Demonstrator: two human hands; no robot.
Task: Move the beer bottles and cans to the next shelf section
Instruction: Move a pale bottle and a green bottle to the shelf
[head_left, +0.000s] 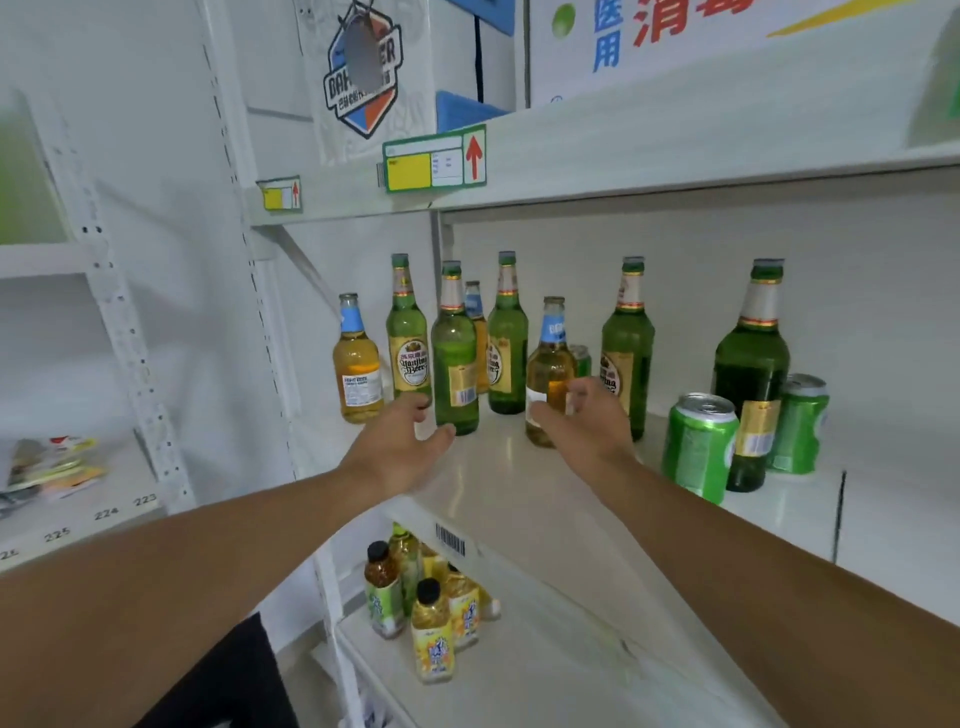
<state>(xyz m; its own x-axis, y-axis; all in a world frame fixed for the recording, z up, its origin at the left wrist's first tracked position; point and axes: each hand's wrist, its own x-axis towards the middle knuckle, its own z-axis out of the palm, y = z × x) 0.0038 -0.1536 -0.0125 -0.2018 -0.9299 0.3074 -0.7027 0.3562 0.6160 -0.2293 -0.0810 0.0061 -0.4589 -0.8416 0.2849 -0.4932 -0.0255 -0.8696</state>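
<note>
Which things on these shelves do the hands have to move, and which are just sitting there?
To move:
green bottles
amber bottles
green cans

Just sitting there:
yellow drinks on the lower shelf
packets on the left shelf
boxes on the top shelf
price tags

Left hand and right hand are open, holding nothing.
</note>
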